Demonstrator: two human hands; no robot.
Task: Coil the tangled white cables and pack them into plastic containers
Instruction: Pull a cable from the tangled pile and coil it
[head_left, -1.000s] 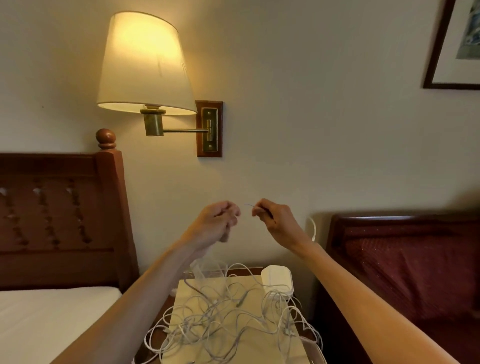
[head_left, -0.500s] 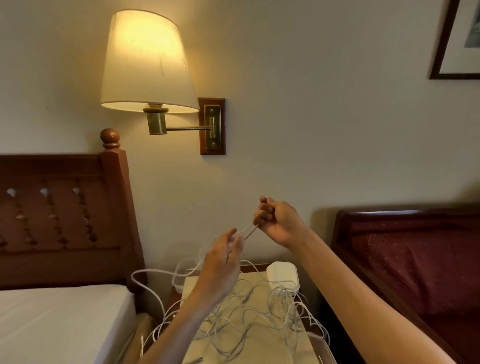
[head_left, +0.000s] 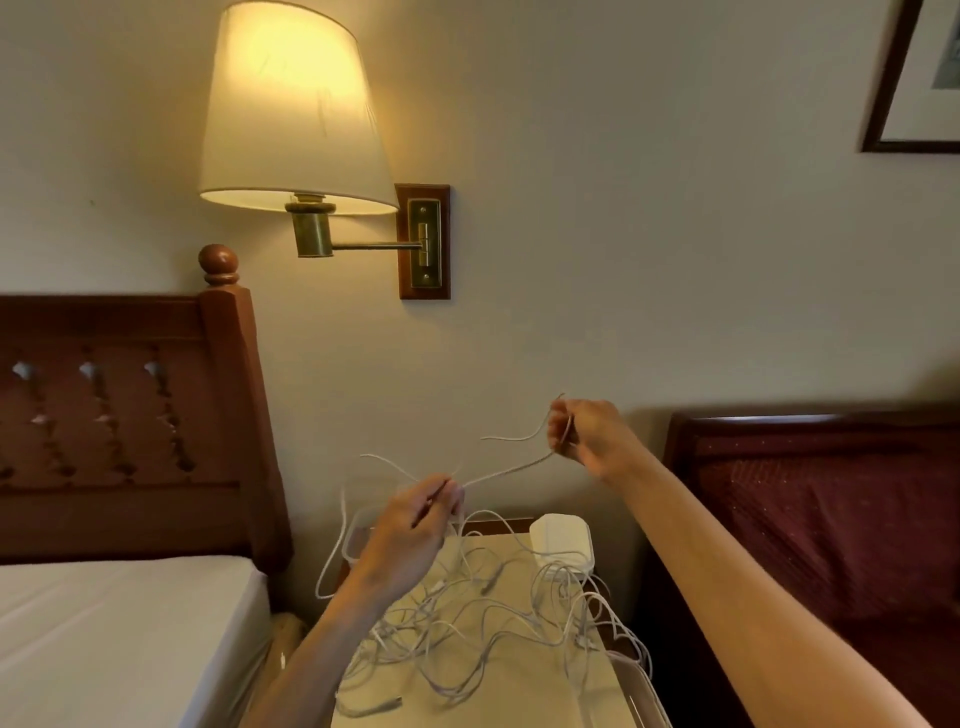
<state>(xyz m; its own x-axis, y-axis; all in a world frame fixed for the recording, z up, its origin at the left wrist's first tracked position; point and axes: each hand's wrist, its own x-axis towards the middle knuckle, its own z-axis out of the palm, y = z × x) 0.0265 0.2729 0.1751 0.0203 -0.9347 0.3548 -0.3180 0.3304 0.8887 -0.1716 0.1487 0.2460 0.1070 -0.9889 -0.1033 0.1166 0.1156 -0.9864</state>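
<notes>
Your left hand (head_left: 415, 525) has dropped from your right hand (head_left: 587, 436), both pinching one cable (head_left: 511, 470) stretched between. A strand is coming free of the tangle (head_left: 483, 623); coiling hasn't begun.

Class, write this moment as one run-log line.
left hand: pinches white cable | right hand: grips same cable, raised | tangle: on nightstand | containers: unfilled

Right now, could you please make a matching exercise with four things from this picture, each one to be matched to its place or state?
Things:
1. right hand
2. left hand
3. white box
4. wall lamp

Places or states:
A. lit, on the wall above the headboard
B. lower, pinching the cable above the tangle
C. resting at the far edge of the table
D. raised higher, gripping one cable end

Pairs: 1-D, 2-B, 3-C, 4-A
</notes>
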